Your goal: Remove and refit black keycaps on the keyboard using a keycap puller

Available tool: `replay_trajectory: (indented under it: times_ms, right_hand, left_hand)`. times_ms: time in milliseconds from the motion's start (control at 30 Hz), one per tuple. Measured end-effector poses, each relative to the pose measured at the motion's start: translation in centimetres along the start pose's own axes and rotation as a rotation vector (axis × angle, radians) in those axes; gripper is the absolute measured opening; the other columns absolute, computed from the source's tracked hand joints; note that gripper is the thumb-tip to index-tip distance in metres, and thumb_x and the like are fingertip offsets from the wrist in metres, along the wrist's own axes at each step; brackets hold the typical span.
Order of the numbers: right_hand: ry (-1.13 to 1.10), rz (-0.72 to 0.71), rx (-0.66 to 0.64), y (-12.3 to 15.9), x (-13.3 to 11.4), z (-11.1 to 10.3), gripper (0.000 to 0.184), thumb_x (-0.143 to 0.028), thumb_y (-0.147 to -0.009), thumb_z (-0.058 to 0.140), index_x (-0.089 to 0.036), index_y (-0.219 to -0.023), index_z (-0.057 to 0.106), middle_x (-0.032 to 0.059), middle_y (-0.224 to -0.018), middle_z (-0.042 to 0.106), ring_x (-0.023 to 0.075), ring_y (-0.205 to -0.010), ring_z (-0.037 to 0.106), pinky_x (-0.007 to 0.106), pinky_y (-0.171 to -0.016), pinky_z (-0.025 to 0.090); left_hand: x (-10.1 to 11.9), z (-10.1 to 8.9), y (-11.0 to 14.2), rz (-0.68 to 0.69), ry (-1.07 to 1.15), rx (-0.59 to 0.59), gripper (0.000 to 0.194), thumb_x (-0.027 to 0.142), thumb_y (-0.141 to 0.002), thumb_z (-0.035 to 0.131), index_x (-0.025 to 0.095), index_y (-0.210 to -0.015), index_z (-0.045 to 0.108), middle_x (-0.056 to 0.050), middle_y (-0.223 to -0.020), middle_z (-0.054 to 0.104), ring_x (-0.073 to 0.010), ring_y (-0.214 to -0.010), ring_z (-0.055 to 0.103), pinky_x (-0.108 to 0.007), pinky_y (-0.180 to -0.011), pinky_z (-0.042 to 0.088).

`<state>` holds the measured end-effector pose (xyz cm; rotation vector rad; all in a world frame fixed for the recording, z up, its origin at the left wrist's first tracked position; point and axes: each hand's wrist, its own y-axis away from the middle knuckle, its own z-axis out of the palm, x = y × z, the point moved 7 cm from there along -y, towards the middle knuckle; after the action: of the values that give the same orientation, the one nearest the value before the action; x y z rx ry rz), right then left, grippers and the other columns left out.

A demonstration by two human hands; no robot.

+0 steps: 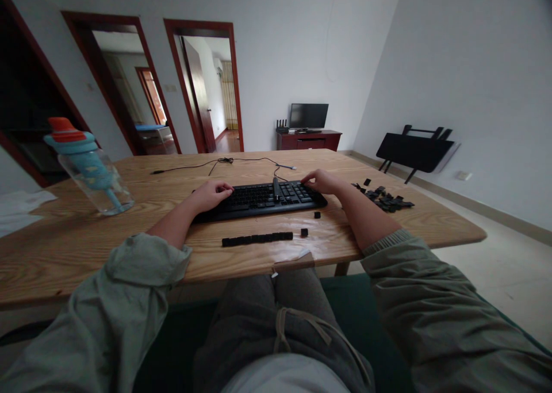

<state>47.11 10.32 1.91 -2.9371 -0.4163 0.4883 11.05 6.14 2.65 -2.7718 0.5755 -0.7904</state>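
Note:
A black keyboard lies on the wooden table in front of me. My left hand rests at its left end, fingers curled together over the keys. At the keyboard's upper right corner is my right hand, thumb and fingers drawn together and pointing down at the keys. Whatever either hand holds is too small or hidden to make out. A dark, slim stick-like tool lies across the keyboard between the hands. Nearer to me is a row of black keycaps, with a single keycap just right of it and another keycap farther back.
A pile of loose keycaps lies right of my right forearm. Behind the keyboard runs a thin black cable. On the left stand a clear bottle with a blue and red lid and white tissue. The table ends close to my lap.

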Motion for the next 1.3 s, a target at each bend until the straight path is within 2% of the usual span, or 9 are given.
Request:
replay_trajectory:
  times_ms: [200, 333, 400, 600, 767, 867, 967, 1167, 1300]
  right_hand:
    - [-0.081, 0.016, 0.147, 1.1, -0.4, -1.7, 0.032, -0.026, -0.086, 0.068, -0.018, -0.116, 0.072, 0.0074, -0.103, 0.076, 0.0162, -0.08, 0.066, 0.024, -0.069, 0.048]
    - [-0.072, -0.05, 0.06, 3.0, -0.4, -1.1, 0.021, -0.035, -0.089, 0.064, -0.018, -0.095, 0.076, 0.0058, -0.091, 0.076, 0.0167, -0.075, 0.065, 0.026, -0.064, 0.045]
    - [-0.052, -0.074, 0.025, 4.0, -0.2, -0.5, 0.021, -0.034, -0.089, 0.062, -0.02, -0.094, 0.077, 0.0041, -0.09, 0.076, 0.0164, -0.072, 0.064, 0.027, -0.064, 0.045]
    - [-0.002, -0.055, 0.027, 4.8, 0.9, -0.1, 0.03, -0.02, -0.086, 0.06, -0.021, -0.11, 0.078, 0.0045, -0.099, 0.076, 0.0167, -0.074, 0.065, 0.028, -0.07, 0.05]
    - [-0.003, -0.066, 0.135, 4.6, 0.7, -0.9, 0.022, -0.02, -0.088, 0.063, -0.021, -0.1, 0.081, 0.0093, -0.127, 0.07, 0.0174, -0.085, 0.068, 0.03, -0.084, 0.053]
    - [-0.024, 0.032, 0.101, 5.0, 1.1, -0.8, 0.023, -0.024, -0.088, 0.065, -0.022, -0.105, 0.081, 0.0082, -0.105, 0.078, 0.0182, -0.074, 0.068, 0.031, -0.075, 0.054]
    - [-0.077, 0.032, 0.099, 5.9, 1.2, -0.9, 0.025, -0.033, -0.09, 0.065, -0.021, -0.104, 0.081, 0.0059, -0.087, 0.079, 0.0206, -0.075, 0.069, 0.03, -0.071, 0.052]
    - [-0.071, 0.043, 0.097, 7.5, 1.7, -0.8, 0.027, -0.036, -0.09, 0.064, -0.021, -0.105, 0.081, 0.0051, -0.087, 0.079, 0.0208, -0.074, 0.069, 0.032, -0.072, 0.052]
    - [-0.017, -0.112, 0.143, 7.6, 0.6, -0.7, 0.021, -0.028, -0.088, 0.065, -0.022, -0.101, 0.08, 0.0083, -0.105, 0.077, 0.0217, -0.089, 0.07, 0.033, -0.085, 0.053]
  left_hand:
    - [0.0, -0.1, 0.0, 0.013, -0.003, 0.009, 0.041, 0.051, -0.08, 0.056, 0.02, -0.098, 0.077, -0.007, -0.094, 0.077, -0.0239, -0.086, 0.066, -0.034, -0.078, 0.05]
    - [0.2, -0.3, 0.0, 0.025, 0.016, 0.022, 0.038, 0.049, -0.079, 0.058, 0.02, -0.096, 0.077, -0.008, -0.096, 0.077, -0.0245, -0.088, 0.067, -0.035, -0.082, 0.051]
    - [0.2, -0.3, 0.0, 0.027, 0.041, 0.012, 0.038, 0.049, -0.079, 0.059, 0.02, -0.095, 0.077, -0.008, -0.095, 0.077, -0.025, -0.089, 0.068, -0.035, -0.083, 0.051]
    - [0.2, -0.4, 0.1, 0.024, 0.046, 0.018, 0.039, 0.048, -0.08, 0.059, 0.019, -0.096, 0.078, -0.008, -0.095, 0.077, -0.0252, -0.088, 0.068, -0.036, -0.083, 0.052]
    - [0.2, -0.5, 0.2, 0.018, -0.01, 0.018, 0.041, 0.05, -0.082, 0.057, 0.019, -0.099, 0.078, -0.007, -0.093, 0.076, -0.0234, -0.085, 0.066, -0.034, -0.082, 0.051]
    - [0.2, -0.5, 0.2, 0.022, -0.024, 0.014, 0.044, 0.051, -0.082, 0.057, 0.018, -0.101, 0.078, -0.007, -0.091, 0.075, -0.0228, -0.083, 0.066, -0.033, -0.08, 0.051]
    - [0.2, -0.6, 0.2, 0.04, -0.019, 0.027, 0.043, 0.05, -0.082, 0.056, 0.018, -0.101, 0.078, -0.008, -0.092, 0.076, -0.0237, -0.084, 0.066, -0.034, -0.08, 0.051]
    - [0.6, -0.6, 0.2, 0.059, -0.003, 0.011, 0.042, 0.051, -0.082, 0.056, 0.018, -0.096, 0.078, -0.009, -0.098, 0.078, -0.0256, -0.09, 0.068, -0.035, -0.085, 0.051]
    - [0.7, -0.5, 0.3, 0.048, -0.023, 0.0, 0.041, 0.052, -0.082, 0.055, 0.02, -0.092, 0.078, -0.008, -0.098, 0.079, -0.0262, -0.093, 0.069, -0.034, -0.084, 0.051]
